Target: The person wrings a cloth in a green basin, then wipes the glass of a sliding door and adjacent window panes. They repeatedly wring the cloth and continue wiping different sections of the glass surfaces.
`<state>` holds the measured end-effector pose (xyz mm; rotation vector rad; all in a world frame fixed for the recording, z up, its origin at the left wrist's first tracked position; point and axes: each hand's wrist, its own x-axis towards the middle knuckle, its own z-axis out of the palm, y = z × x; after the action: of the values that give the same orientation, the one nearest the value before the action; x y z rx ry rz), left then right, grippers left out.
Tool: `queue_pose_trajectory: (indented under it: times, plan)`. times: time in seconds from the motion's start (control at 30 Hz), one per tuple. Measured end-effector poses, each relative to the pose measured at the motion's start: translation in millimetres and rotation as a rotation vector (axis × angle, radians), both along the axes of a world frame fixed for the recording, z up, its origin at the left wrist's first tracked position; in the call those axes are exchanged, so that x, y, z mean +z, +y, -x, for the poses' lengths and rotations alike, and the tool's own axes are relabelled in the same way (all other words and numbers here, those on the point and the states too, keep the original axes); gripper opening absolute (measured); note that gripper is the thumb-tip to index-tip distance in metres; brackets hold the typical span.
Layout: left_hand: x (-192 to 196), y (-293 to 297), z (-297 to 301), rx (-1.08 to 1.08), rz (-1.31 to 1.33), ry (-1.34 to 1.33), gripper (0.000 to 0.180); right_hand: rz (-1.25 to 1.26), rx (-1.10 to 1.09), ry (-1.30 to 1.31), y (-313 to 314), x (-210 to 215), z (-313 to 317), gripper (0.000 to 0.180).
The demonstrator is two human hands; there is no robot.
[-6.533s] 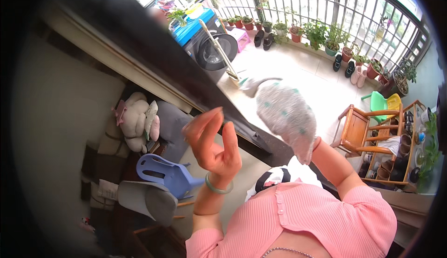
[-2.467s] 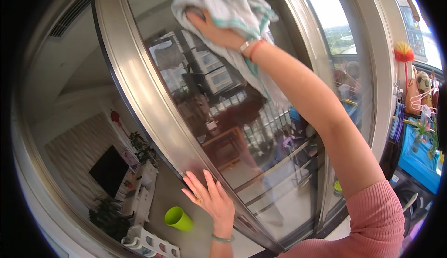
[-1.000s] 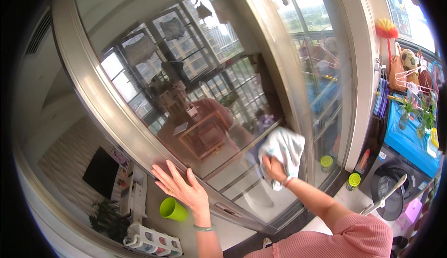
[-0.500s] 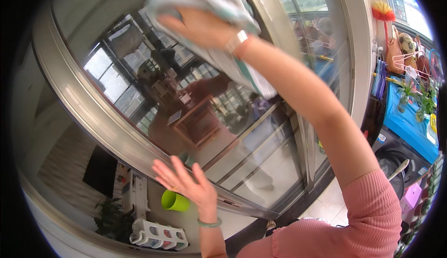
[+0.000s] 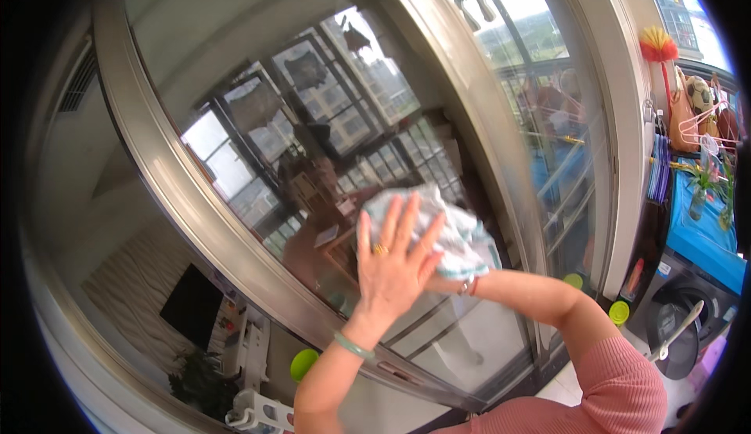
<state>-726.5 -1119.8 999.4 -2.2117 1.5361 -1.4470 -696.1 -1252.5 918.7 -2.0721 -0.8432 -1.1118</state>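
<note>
The left hand is pressing, fingers spread flat, over a white-and-teal cloth against the glass door; the right hand's grip is lying hidden beneath, so I cannot tell its state.

Daylight fills the balcony; a washing machine stands right; a dark screen, perhaps a television, sits indoors.

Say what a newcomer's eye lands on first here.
Both hands at centre: the left hand lies spread over the right hand, pressing a pale cloth flat on the glass door. Far right, a bright feather duster hangs above a blue shelf.
</note>
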Motion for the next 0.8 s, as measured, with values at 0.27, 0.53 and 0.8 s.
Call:
queue_pose_trajectory:
  times: [0.27,0.53,0.8]
  plan:
    - [50,22,-3,0.199,0.136,-0.246,0.047,0.19,-0.061,-0.177,-6,81,-1,0.056]
    - [209,46,-36,0.179,0.443,-0.593,0.04,0.562,-0.043,-0.367,54,287,-38,0.045]
    - [302,-50,-62,0.048,0.267,-0.404,0.049,-0.223,-0.37,-0.559,-57,370,-54,0.041]
